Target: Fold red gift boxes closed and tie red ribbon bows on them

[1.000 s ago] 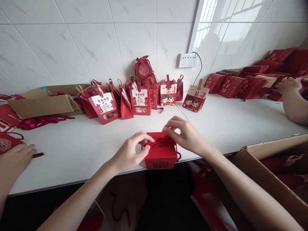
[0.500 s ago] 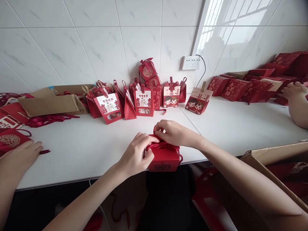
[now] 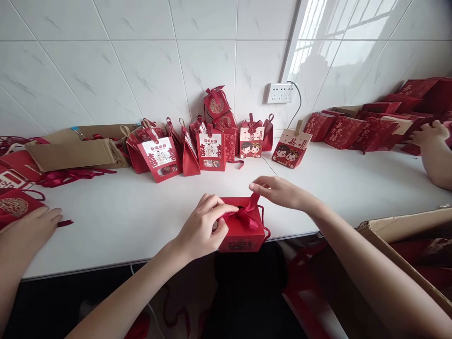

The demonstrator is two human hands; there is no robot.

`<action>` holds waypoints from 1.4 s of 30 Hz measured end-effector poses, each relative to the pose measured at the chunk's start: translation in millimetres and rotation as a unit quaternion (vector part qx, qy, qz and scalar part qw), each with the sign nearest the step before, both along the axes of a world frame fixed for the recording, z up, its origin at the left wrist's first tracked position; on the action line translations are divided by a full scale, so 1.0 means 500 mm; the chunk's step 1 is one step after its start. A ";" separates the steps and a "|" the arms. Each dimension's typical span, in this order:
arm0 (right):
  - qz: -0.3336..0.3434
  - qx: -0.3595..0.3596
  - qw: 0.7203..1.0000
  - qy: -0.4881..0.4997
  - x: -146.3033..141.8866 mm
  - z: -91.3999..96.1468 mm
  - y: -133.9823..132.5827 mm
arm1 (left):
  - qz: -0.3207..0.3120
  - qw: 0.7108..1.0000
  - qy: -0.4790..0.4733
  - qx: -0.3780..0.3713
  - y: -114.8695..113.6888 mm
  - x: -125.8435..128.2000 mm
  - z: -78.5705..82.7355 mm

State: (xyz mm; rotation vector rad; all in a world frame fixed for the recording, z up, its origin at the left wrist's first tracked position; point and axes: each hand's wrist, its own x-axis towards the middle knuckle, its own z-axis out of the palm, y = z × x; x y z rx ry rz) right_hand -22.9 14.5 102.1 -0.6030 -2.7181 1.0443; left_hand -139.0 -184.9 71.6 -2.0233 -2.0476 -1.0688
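Note:
A red gift box (image 3: 241,242) with a dark printed emblem on its front stands at the table's near edge, a twisted cord handle (image 3: 265,226) hanging at its right side. Across its top lies a red satin ribbon (image 3: 247,215), looped and crossed at the middle. My left hand (image 3: 206,223) pinches the ribbon at the box's left, its index finger stretched over the crossing. My right hand (image 3: 278,190) is closed on the ribbon's other end, pulling it up above the right rear corner of the box.
Finished-looking red gift boxes (image 3: 162,157) line the back of the white table (image 3: 116,212). Flat red bags (image 3: 344,132) pile up at right, near another person's hand (image 3: 429,136). A second person's hand (image 3: 38,226) rests at left by a red box. Cardboard boxes (image 3: 77,153) flank the workspace.
My right hand has moved right from the middle of the box top, drawing the ribbon end with it. My left hand stays almost in place, and the ribbon crossing now shows.

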 end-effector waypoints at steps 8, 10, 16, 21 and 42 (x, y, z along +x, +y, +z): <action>0.043 -0.252 0.967 0.012 0.013 -0.024 0.051 | 0.005 1.000 0.004 -0.007 0.005 -0.003 0.000; 0.025 -0.295 0.953 0.069 0.002 -0.028 0.050 | 0.001 1.000 -0.002 -0.024 0.004 -0.005 0.003; 0.020 -0.340 0.932 0.120 -0.047 -0.053 0.038 | -0.017 0.997 -0.017 -0.073 0.007 -0.010 0.013; -0.037 -0.156 0.984 0.080 -0.046 -0.068 0.019 | -0.031 0.994 0.034 -0.103 0.009 -0.010 0.018; -0.024 0.078 0.977 0.197 0.066 -0.044 -0.093 | -0.112 0.978 -0.117 -0.133 0.020 -0.044 0.006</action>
